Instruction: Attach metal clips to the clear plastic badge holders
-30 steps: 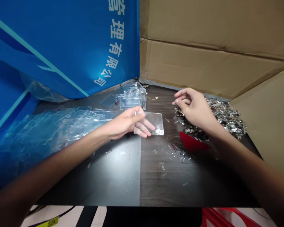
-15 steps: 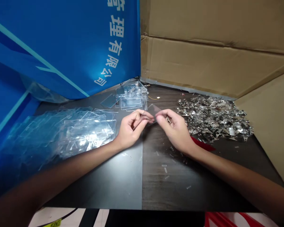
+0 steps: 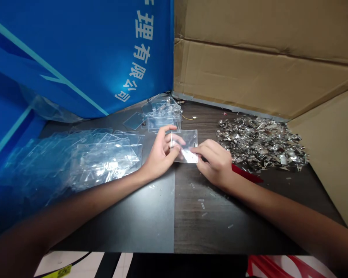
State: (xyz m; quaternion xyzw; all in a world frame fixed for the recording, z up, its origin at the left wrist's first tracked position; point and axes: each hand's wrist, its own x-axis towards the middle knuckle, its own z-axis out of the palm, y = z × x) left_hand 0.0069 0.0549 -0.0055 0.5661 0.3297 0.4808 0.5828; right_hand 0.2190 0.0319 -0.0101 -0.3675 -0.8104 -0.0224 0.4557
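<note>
Between my two hands is a clear plastic badge holder [image 3: 188, 137], held above the table with its punched edge toward the right. My left hand [image 3: 164, 150] grips its left side, thumb in front and fingers behind, the index finger stretched out above. At the lower right edge, my right hand [image 3: 214, 158] pinches the holder between thumb and fingers. Whether the right fingers also hold something small, I cannot tell. A heap of metal clips [image 3: 263, 143] lies just right of my right hand. Left of my left hand spreads a pile of clear badge holders [image 3: 104, 162].
Further back lie more clear holders [image 3: 164, 116], some with clips. Small clear plastic bits [image 3: 203, 205] are scattered on the dark table [image 3: 139, 220]. A red object [image 3: 248, 174] lies under my right wrist. A blue printed panel [image 3: 75, 50] and cardboard [image 3: 249, 77] wall the back.
The badge holder has turned from a tilted, edge-on pose to face me. My right hand has moved slightly down to its lower right edge, and my left index finger has straightened.
</note>
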